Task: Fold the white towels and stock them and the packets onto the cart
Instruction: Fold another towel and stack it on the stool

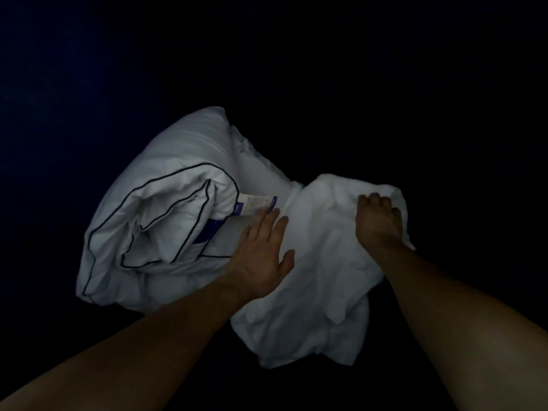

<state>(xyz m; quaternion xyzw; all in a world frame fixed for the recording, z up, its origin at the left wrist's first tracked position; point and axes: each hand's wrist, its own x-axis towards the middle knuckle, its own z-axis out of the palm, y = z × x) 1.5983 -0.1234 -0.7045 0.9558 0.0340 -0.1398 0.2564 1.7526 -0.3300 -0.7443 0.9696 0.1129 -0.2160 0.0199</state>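
A crumpled white towel [320,262] lies in the lower middle of the head view. My right hand [378,222] grips its far right edge with curled fingers. My left hand [262,253] lies flat with straight fingers on the towel's left edge, where the towel meets a bundle. That bundle is a big rolled white duvet [166,209] with thin dark piping and a blue-and-white label [256,204], to the left of the towel. No cart or packets are visible.
The scene is very dark. Everything around the white bedding is black, so the surface under it and its edges cannot be made out. A faint dark-blue area [44,84] shows at the upper left.
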